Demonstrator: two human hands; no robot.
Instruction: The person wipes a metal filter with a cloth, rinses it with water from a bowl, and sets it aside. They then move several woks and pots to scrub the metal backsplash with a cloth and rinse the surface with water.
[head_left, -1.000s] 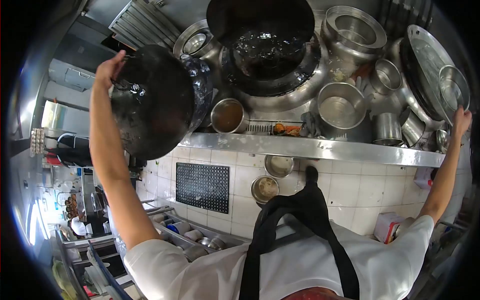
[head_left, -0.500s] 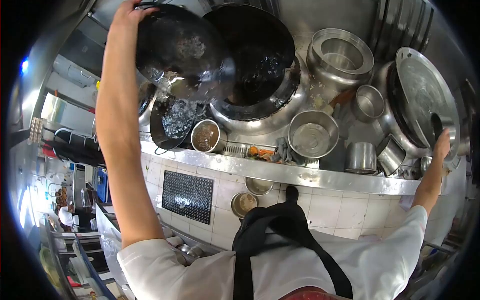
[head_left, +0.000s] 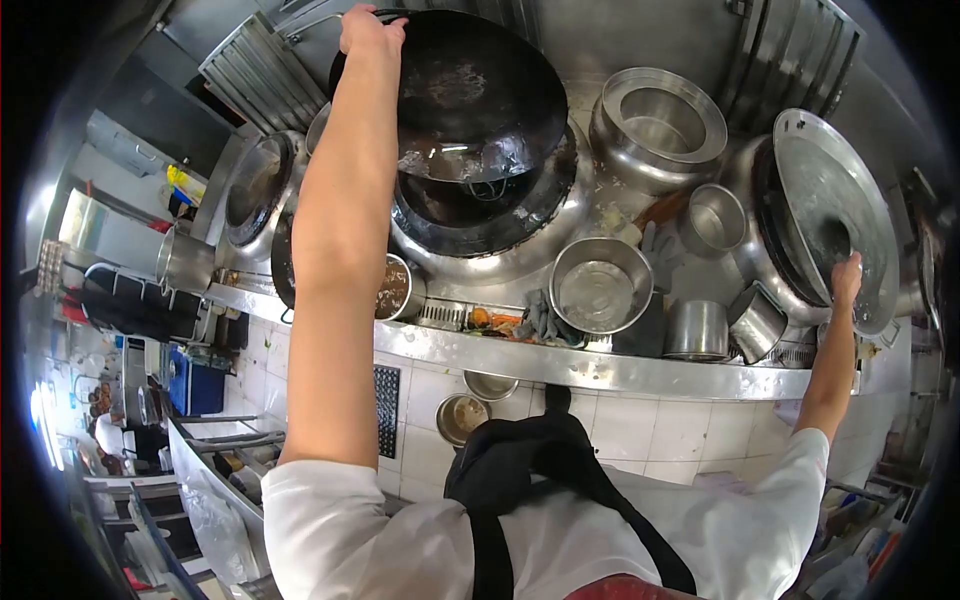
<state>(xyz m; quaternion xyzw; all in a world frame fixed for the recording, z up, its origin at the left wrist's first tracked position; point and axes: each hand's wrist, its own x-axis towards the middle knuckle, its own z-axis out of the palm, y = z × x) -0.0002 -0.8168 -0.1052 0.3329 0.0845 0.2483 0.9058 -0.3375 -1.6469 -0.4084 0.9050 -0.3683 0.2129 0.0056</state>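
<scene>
We see the left hand [head_left: 372,35] at the upper rim of a black wok [head_left: 480,95], its fingers closed around the edge by the handle. The wok is tilted, with its inner face turned toward us and a loop handle [head_left: 487,190] at its lower edge; it sits above a dark ring [head_left: 500,235] set in a rounded steel mount [head_left: 510,265]. At the far right, the right hand [head_left: 848,275] has its fingers closed on the near edge of a small dark vessel [head_left: 828,240], which lies within the outline of a wide, slanted metal pan [head_left: 787,123] holding water; we cannot tell whether the vessel touches the water. Between the hands, along the steel tabletop [head_left: 600,372], we find a pot [head_left: 605,248] of clear liquid, a grey cloth [head_left: 540,315] just beside it and orange scraps [head_left: 492,320] next to the cloth. A steel container [head_left: 415,295] with brown liquid is partly hidden by the left forearm. Nearer the right hand, we note a small pot [head_left: 712,215], an upturned pot [head_left: 697,330] and a tilted one [head_left: 757,325] beside that. Below, we see two metal bowls on the tiled floor [head_left: 640,430].
</scene>
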